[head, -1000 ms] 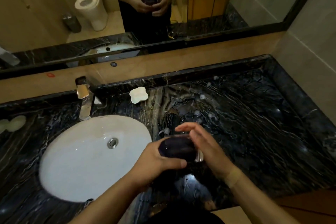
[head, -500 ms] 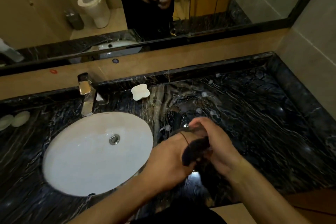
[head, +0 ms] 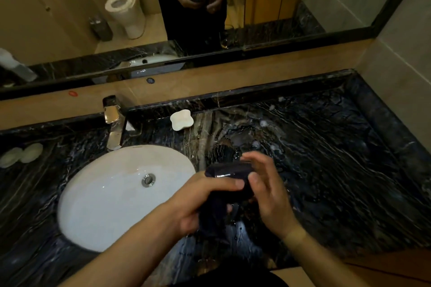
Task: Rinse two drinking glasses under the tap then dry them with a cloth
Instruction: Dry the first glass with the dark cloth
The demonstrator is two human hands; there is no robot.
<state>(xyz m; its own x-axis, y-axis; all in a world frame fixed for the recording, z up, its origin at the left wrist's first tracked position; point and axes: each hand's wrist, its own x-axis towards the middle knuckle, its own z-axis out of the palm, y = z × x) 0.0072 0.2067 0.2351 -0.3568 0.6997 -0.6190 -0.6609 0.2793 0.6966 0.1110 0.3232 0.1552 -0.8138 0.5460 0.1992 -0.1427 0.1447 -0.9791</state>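
Observation:
Over the counter's front, right of the basin, I hold a drinking glass (head: 227, 170) on its side; it looks dark and shiny, with a dark cloth (head: 213, 214) bunched round it and hanging below. My left hand (head: 200, 202) grips the cloth against the glass, thumb across the top. My right hand (head: 268, 189) holds the glass's right end between thumb and fingers. A second clear glass (head: 225, 152) stands faintly visible on the counter just behind my hands. The tap (head: 114, 123) shows no running water.
The white oval basin (head: 112, 193) is set in the wet black marble counter (head: 326, 170). A white soap dish (head: 180, 120) sits at the back and pale round items (head: 21, 156) at far left. A mirror (head: 210, 18) spans the back wall.
The glass has turned in my hands: my right hand's fingers have opened out over its end, and the cloth now hangs lower under my left hand.

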